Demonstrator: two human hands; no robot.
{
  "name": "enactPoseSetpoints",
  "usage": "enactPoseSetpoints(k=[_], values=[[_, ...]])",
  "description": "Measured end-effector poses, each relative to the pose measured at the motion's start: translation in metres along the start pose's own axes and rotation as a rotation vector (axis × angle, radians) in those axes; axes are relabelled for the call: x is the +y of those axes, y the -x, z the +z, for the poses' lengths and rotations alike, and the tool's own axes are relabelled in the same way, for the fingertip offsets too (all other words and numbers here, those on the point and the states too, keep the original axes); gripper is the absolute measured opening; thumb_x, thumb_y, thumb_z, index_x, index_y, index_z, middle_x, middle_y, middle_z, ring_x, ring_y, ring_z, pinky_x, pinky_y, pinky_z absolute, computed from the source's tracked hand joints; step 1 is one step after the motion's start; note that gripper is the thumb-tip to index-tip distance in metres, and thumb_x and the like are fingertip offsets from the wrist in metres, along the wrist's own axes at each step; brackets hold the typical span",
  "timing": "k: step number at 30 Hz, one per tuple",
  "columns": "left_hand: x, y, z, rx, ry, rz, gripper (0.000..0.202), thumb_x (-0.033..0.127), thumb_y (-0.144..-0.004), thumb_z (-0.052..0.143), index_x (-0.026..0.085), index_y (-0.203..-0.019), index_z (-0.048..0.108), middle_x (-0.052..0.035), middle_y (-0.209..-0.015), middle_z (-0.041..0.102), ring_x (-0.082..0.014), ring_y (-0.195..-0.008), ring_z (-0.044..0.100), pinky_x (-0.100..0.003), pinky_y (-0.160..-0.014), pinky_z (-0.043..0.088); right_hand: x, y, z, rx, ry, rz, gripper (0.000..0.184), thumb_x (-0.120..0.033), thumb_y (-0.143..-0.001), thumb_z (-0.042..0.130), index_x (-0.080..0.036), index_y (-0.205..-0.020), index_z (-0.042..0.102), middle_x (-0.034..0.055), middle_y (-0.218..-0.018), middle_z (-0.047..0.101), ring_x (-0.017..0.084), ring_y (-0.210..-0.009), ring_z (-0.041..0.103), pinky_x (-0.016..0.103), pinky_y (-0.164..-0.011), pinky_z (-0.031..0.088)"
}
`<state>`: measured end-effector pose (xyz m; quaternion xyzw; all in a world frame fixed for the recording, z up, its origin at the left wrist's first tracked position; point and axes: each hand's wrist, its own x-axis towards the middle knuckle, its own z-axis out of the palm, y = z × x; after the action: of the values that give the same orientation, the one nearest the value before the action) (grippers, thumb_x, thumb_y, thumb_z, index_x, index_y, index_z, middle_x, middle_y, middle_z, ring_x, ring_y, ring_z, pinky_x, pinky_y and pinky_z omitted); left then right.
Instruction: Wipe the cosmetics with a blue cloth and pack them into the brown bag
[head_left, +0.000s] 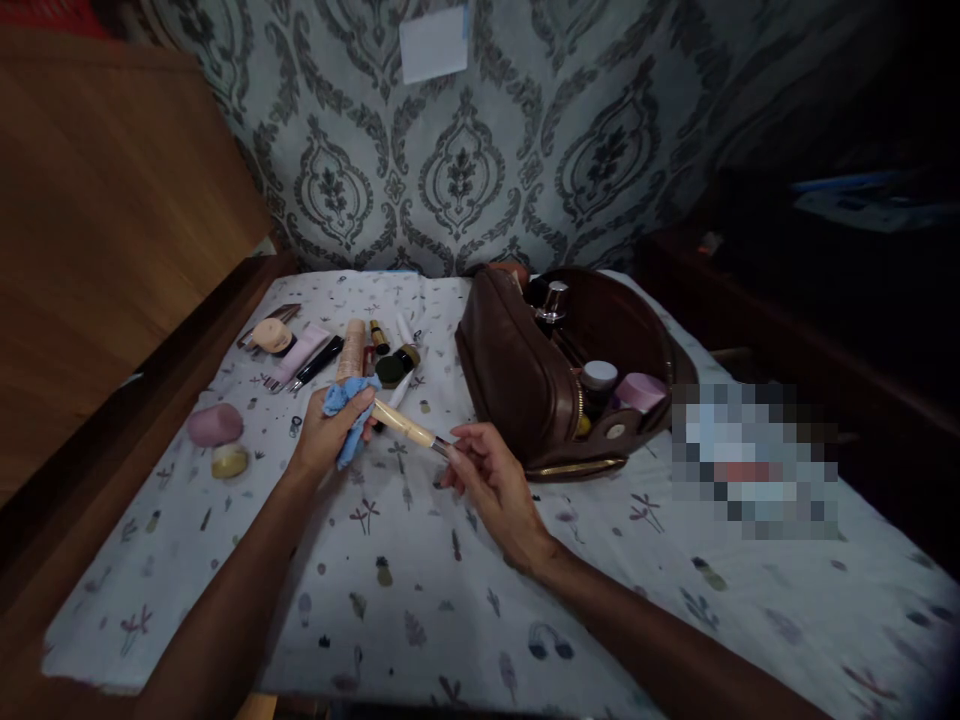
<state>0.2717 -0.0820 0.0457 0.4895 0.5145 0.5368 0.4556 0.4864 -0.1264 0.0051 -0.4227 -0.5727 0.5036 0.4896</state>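
Observation:
My left hand (330,432) is closed round a crumpled blue cloth (346,410), pressing it against the far end of a slim cream-coloured tube (403,423). My right hand (487,478) pinches the tube's dark metallic tip between thumb and fingers. The tube hangs level above the patterned white sheet (420,580), just left of an open brown leather pouch (525,385).
The pouch holds bottles, a white-lidded jar and a pink item. Several cosmetics lie in a row behind my left hand: tubes, a compact, a dark pencil. A pink case (215,424) and a small yellow jar (229,461) sit at the left. A wooden headboard rises on the left.

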Motion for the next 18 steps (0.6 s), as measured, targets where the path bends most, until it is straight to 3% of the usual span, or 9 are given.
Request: enactPoseSetpoints(k=[3,5,8,11,14,18], values=[[-0.0009,0.0004,-0.0013,-0.011,0.004,0.004,0.035,0.048,-0.074,0.078,0.017,-0.070,0.062,0.0026,-0.053,0.061,-0.0088,-0.040,0.052,-0.019,-0.038,0.041,-0.0057,0.0005,0.0008,-0.086,-0.109,0.135,0.044,-0.060,-0.098,0.039,-0.021,-0.116,0.046,-0.0038,-0.067,0.058,0.013,-0.048,0.057,0.025,-0.045,0.041],[-0.0020,-0.0001,-0.0019,-0.008,0.010,0.006,0.034,0.048,-0.074,0.077,0.017,-0.072,0.063,0.0028,-0.053,0.061,-0.0086,-0.040,0.053,-0.019,-0.039,0.042,-0.0064,-0.0004,0.0012,-0.109,-0.153,0.200,0.051,-0.065,-0.096,0.036,-0.021,-0.119,0.044,-0.0034,-0.067,0.059,0.014,-0.047,0.057,0.025,-0.043,0.039],[-0.0024,-0.0010,-0.0020,0.017,0.011,0.000,0.035,0.048,-0.074,0.077,0.016,-0.072,0.063,0.0026,-0.054,0.061,-0.0084,-0.040,0.052,-0.019,-0.038,0.042,-0.0043,-0.0023,0.0014,-0.092,-0.132,0.181,0.054,-0.061,-0.086,0.060,-0.022,-0.119,0.045,-0.0024,-0.077,0.062,0.013,-0.057,0.060,0.025,-0.050,0.044],[0.0005,-0.0010,-0.0007,0.020,0.014,0.004,0.036,0.049,-0.073,0.078,0.016,-0.071,0.062,0.0029,-0.053,0.061,-0.0081,-0.039,0.052,-0.018,-0.036,0.039,-0.0018,-0.0028,0.0014,-0.043,-0.084,0.113,0.046,-0.050,-0.076,0.075,-0.022,-0.103,0.052,-0.0028,-0.079,0.059,0.012,-0.063,0.057,0.024,-0.057,0.046],[0.0041,-0.0002,0.0008,-0.001,0.023,0.016,0.036,0.049,-0.071,0.079,0.016,-0.071,0.063,0.0042,-0.051,0.059,-0.0077,-0.039,0.051,-0.018,-0.037,0.040,-0.0016,-0.0021,0.0015,-0.086,-0.075,0.145,0.037,-0.056,-0.084,0.064,-0.020,-0.090,0.053,-0.0047,-0.065,0.053,0.010,-0.054,0.051,0.022,-0.049,0.039],[0.0042,0.0007,0.0008,-0.006,-0.007,0.045,0.034,0.047,-0.073,0.078,0.017,-0.070,0.063,0.0047,-0.050,0.057,-0.0073,-0.038,0.049,-0.018,-0.037,0.038,-0.0027,-0.0016,0.0026,-0.184,-0.136,0.220,0.045,-0.064,-0.085,0.060,-0.020,-0.081,0.051,-0.0047,-0.063,0.053,0.008,-0.046,0.048,0.023,-0.045,0.036]])
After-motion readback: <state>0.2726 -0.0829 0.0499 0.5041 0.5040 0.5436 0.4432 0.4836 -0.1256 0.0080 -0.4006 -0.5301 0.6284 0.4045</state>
